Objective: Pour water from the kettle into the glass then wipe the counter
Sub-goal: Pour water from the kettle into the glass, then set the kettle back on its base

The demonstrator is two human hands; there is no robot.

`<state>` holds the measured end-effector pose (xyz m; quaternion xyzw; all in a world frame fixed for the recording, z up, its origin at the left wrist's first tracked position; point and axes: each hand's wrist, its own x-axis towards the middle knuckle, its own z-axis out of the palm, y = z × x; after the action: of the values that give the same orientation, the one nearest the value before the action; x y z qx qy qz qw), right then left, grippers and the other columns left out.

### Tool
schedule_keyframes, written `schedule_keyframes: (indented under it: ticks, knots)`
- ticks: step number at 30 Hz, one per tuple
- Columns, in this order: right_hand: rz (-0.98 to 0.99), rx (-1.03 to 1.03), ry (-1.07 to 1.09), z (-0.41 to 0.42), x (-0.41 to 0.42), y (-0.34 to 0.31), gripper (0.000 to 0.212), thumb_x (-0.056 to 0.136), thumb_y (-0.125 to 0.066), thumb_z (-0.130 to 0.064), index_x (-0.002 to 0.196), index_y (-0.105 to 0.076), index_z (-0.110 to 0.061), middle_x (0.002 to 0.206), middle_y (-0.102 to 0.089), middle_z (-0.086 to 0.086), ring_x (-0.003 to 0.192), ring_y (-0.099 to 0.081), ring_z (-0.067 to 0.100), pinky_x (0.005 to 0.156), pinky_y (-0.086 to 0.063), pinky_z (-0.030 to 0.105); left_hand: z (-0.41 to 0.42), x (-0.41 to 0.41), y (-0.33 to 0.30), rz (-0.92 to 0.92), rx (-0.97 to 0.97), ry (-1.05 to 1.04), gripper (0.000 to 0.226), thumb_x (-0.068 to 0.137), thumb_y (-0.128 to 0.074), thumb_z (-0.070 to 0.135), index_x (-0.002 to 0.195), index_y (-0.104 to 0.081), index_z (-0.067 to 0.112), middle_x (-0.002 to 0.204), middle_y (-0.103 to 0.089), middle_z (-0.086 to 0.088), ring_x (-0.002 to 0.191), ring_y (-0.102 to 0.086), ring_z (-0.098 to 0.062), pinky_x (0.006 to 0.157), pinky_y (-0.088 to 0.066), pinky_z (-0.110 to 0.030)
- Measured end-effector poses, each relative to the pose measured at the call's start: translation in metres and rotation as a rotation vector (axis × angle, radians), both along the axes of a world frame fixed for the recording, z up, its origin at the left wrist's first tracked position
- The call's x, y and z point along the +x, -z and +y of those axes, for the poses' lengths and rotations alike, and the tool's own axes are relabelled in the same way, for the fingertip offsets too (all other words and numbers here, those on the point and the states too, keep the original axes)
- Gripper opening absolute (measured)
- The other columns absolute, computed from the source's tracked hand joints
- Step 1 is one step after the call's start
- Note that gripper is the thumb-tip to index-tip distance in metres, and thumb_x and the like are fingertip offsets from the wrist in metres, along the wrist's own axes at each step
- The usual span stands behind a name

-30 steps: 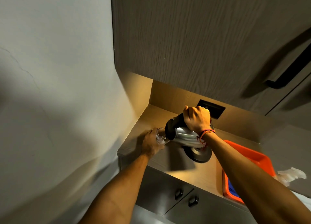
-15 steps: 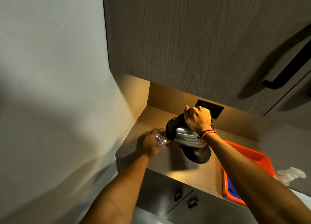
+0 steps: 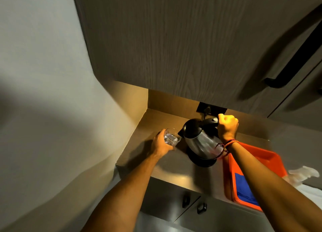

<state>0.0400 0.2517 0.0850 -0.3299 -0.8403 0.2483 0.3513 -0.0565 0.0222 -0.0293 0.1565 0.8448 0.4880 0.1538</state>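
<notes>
Right hand [image 3: 227, 127] clamps the electric kettle [image 3: 200, 139] handle, spout beside the glass [image 3: 171, 138] gripped by the left hand [image 3: 161, 143] above the counter [image 3: 167, 172]. Pour slowly, spout over rim (drips likely).

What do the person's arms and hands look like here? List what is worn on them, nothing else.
Both forearms are bare, with no sleeves in view and no gloves. The right hand has a thin red-orange braided thread band tied at the wrist, with loose ends trailing. The left hand and its wrist show no band, watch or ring.
</notes>
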Motion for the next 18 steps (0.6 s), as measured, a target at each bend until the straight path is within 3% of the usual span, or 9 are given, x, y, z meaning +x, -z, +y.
schedule_keyframes:
  ticks: [3,7,10,12,14,18]
  knots:
    - [0.097,-0.146,0.022,0.011,0.013,0.017,0.039,0.079,-0.035,-0.038,0.043,-0.028,-0.023,0.045,-0.024,0.002,0.045,-0.024,0.019,0.056,-0.021,0.04,0.007,0.0,0.003,-0.05,0.036,-0.015,0.096,0.049,-0.099,0.019,0.134,-0.054,0.018,0.122,-0.065,0.0,0.111,-0.062,-0.019,0.089,-0.055,-0.031]
    - [0.215,-0.379,0.159,0.029,0.024,0.032,0.033,0.073,-0.047,-0.039,0.048,-0.043,-0.017,0.057,-0.037,0.009,0.055,-0.036,0.025,0.058,-0.029,0.042,0.014,0.004,0.009,-0.115,0.083,-0.027,0.095,0.054,-0.097,0.01,0.137,-0.052,0.016,0.127,-0.063,-0.004,0.118,-0.06,-0.023,0.077,-0.055,-0.021]
    - [0.3,-0.558,0.201,0.043,0.033,0.051,0.03,0.07,-0.051,-0.036,0.05,-0.049,-0.014,0.062,-0.036,0.008,0.057,-0.037,0.024,0.056,-0.031,0.046,0.017,0.01,0.013,-0.146,0.086,-0.077,0.105,0.057,-0.095,0.007,0.147,-0.042,0.012,0.139,-0.056,-0.01,0.13,-0.052,-0.029,0.097,-0.053,-0.038]
    - [0.357,-0.661,0.197,0.05,0.04,0.067,0.031,0.068,-0.052,-0.036,0.049,-0.047,-0.012,0.05,-0.037,0.001,0.054,-0.037,0.023,0.051,-0.032,0.045,0.018,0.012,0.016,-0.151,0.066,-0.093,0.109,0.056,-0.095,0.008,0.149,-0.038,0.009,0.143,-0.054,-0.012,0.134,-0.049,-0.03,0.103,-0.047,-0.038]
    - [0.413,-0.729,0.172,0.058,0.043,0.076,0.028,0.066,-0.053,-0.034,0.048,-0.048,-0.013,0.041,-0.037,-0.01,0.052,-0.039,0.02,0.05,-0.03,0.038,0.018,0.014,0.017,-0.147,0.052,-0.1,0.106,0.056,-0.095,0.007,0.147,-0.042,0.008,0.14,-0.056,-0.012,0.132,-0.052,-0.03,0.099,-0.047,-0.03]
    - [0.461,-0.79,0.143,0.067,0.043,0.082,0.026,0.065,-0.056,-0.037,0.05,-0.055,-0.017,0.045,-0.041,-0.007,0.054,-0.041,0.024,0.049,-0.032,0.035,0.02,0.015,0.016,-0.118,0.056,-0.094,0.091,0.055,-0.095,0.006,0.136,-0.053,0.008,0.128,-0.064,-0.009,0.12,-0.059,-0.025,0.088,-0.046,-0.022]
